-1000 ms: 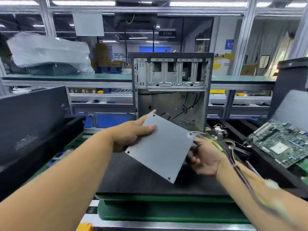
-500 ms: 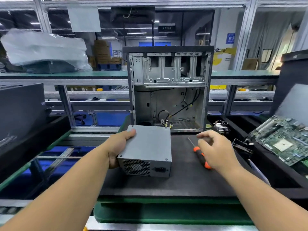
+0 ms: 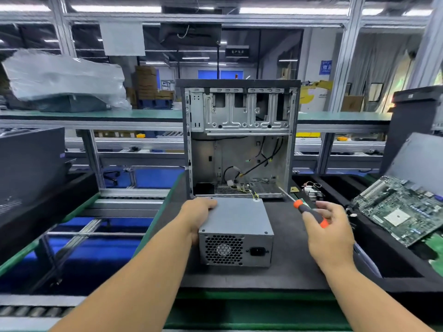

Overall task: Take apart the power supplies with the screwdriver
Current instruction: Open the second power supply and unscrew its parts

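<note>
At the far left of the frame we see a dark case panel [image 3: 28, 161] leaning beside the blue roller conveyor [image 3: 96, 236], and in the upper left a plastic-wrapped bundle [image 3: 64, 77] lies on the green shelf behind. Moving toward the centre, our left hand [image 3: 199, 216] grips the left side of the power supply [image 3: 237, 233], thumb laid over its top edge and the fingers hidden down its far side. The grey box sits flat on the black mat [image 3: 287, 267] in the lower centre — its fan grille and power socket face us. Directly behind it stands the open computer case [image 3: 239, 140], loose cables hanging inside. Just right of centre, our right hand [image 3: 328, 233] holds the screwdriver [image 3: 309, 213] by its black-and-orange handle, fingers curled round it, the metal shaft pointing up and left toward the case — clear of the power supply. At the right edge a green motherboard [image 3: 398, 209] lies tilted in a black tray [image 3: 407, 267].
</note>
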Demonstrator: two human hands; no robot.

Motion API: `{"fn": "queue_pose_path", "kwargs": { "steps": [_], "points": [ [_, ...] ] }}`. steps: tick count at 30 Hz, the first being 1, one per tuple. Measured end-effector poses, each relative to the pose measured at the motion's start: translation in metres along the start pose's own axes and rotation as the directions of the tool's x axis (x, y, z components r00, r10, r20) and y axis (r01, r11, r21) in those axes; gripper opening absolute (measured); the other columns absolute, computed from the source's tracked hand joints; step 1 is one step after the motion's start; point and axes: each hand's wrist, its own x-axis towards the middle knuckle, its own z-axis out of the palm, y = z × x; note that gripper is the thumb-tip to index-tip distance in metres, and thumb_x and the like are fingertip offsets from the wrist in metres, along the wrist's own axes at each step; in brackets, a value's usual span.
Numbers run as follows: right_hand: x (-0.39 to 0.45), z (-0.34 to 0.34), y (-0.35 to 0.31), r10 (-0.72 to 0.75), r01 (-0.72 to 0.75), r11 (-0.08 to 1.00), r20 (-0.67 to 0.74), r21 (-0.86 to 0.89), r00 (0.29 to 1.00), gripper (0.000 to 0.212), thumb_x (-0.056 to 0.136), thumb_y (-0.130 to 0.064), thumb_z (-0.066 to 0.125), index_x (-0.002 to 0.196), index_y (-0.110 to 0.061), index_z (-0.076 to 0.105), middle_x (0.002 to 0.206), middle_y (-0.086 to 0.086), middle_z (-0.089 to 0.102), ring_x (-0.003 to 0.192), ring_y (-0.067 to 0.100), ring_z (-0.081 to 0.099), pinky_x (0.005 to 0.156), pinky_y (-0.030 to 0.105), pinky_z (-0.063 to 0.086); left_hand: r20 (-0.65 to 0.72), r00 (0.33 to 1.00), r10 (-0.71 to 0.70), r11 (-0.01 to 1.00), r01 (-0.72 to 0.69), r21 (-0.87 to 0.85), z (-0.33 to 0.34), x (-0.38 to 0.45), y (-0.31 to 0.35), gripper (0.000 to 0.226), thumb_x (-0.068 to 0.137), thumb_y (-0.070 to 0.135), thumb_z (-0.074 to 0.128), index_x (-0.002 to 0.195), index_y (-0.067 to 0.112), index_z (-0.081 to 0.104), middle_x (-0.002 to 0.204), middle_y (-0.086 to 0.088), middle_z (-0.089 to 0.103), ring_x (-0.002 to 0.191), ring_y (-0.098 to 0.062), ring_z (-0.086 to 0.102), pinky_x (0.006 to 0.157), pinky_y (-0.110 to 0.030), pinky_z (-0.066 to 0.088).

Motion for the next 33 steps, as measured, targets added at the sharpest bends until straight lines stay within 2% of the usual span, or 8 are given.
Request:
{"fn": "queue_pose_path", "kwargs": {
  "steps": [4,7,12,16,19,24,29,33],
  "points": [
    [0.013,-0.004,-0.03,-0.07,0.124,0.94,-0.175,0.318,0.982,0.035,0.093,-0.027,0.076,0.111,-0.049,0.056,0.1,-0.005,0.073,0.091,0.012,0.071,0.087,0.037,0.058,-0.022,0.988,0.151,0.98,-0.147,0.137,0.005,0.011,0.0,0.03,0.098,0.008,0.063,0.126,0.014,0.067,0.115,-0.015,0.07,0.085,-0.031,0.072,0.07,-0.038,0.061],
    [0.035,-0.003,-0.076,-0.271,0.318,0.879,-0.178,0.355,0.946,0.03,0.099,-0.025,0.069,0.119,-0.041,0.054,0.096,0.009,0.068,0.084,0.017,0.072,0.077,0.029,0.06,-0.023,0.978,0.206,0.962,-0.198,0.19,0.006,0.018,0.0,0.026,0.098,0.009,0.064,0.123,0.015,0.066,0.119,-0.01,0.067,0.106,-0.033,0.07,0.092,-0.049,0.059],
    [0.062,0.044,-0.152,-0.511,0.448,0.802,0.067,0.395,0.857,0.023,0.102,-0.026,0.066,0.124,-0.027,0.058,0.103,0.008,0.055,0.079,-0.002,0.062,0.06,0.016,0.059,0.003,0.852,0.523,0.797,-0.49,0.353,-0.005,0.027,0.015,0.017,0.096,0.018,0.067,0.112,0.024,0.068,0.103,0.005,0.073,0.09,-0.008,0.067,0.067,-0.013,0.049],
    [0.063,0.113,-0.188,-0.494,0.337,0.836,0.325,0.432,0.807,0.027,0.101,-0.031,0.066,0.125,-0.024,0.058,0.101,0.002,0.057,0.079,0.01,0.064,0.059,0.033,0.063,0.098,0.842,0.53,0.819,-0.539,0.196,-0.016,0.035,0.017,0.016,0.101,0.015,0.061,0.107,0.019,0.076,0.098,0.001,0.079,0.09,-0.008,0.072,0.075,-0.022,0.051],
    [0.056,0.152,-0.197,-0.515,0.381,0.846,0.392,0.372,0.762,0.028,0.099,-0.033,0.07,0.125,-0.027,0.06,0.098,0.0,0.061,0.085,0.018,0.062,0.059,0.023,0.059,0.089,0.85,0.519,0.85,-0.524,0.049,-0.021,0.043,0.002,0.022,0.103,0.014,0.059,0.096,0.015,0.08,0.096,-0.009,0.079,0.084,-0.015,0.068,0.076,-0.025,0.053],
    [0.053,0.175,-0.195,-0.468,0.342,0.879,0.454,0.333,0.758,0.03,0.094,-0.035,0.076,0.121,-0.032,0.062,0.096,-0.008,0.062,0.095,0.027,0.065,0.052,0.041,0.063,0.096,0.873,0.478,0.876,-0.467,-0.12,-0.022,0.06,-0.022,0.022,0.091,0.028,0.067,0.09,0.011,0.08,0.094,-0.011,0.076,0.084,-0.025,0.062,0.088,-0.046,0.054],
    [0.062,0.178,-0.191,-0.513,0.433,0.857,0.393,0.278,0.763,0.03,0.094,-0.038,0.076,0.119,-0.03,0.062,0.097,-0.004,0.065,0.088,0.016,0.063,0.053,0.014,0.054,0.105,0.866,0.489,0.872,-0.483,-0.08,-0.016,0.065,-0.021,0.021,0.091,0.03,0.065,0.09,0.015,0.079,0.097,-0.01,0.077,0.081,-0.024,0.066,0.079,-0.046,0.057],
    [0.068,0.182,-0.188,-0.512,0.446,0.858,0.363,0.254,0.778,0.03,0.093,-0.038,0.077,0.117,-0.029,0.062,0.099,-0.002,0.065,0.088,0.017,0.062,0.057,0.011,0.05,0.125,0.866,0.484,0.875,-0.473,-0.106,-0.015,0.069,-0.022,0.021,0.097,0.023,0.062,0.088,0.013,0.078,0.098,-0.016,0.075,0.078,-0.025,0.066,0.074,-0.046,0.056]
  ]
}}
